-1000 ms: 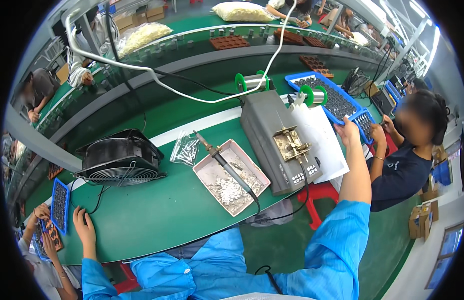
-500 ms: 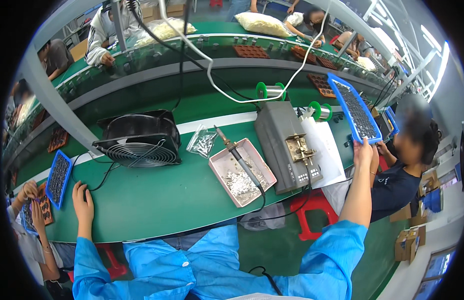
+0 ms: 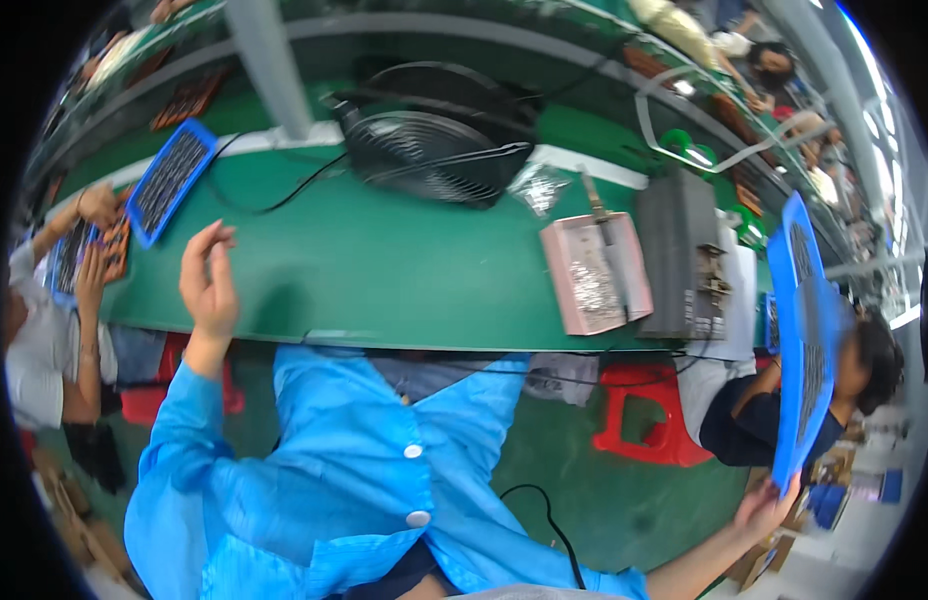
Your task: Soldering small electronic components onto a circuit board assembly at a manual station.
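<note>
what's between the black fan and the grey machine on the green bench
In the head view, a clear plastic bag of small silvery parts, then a pink box with a soldering iron lying across it.

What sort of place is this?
Probably a factory assembly workshop: a soldering iron over a pink box, a blue tray of dark parts in the right hand, and another person working alongside.
</note>
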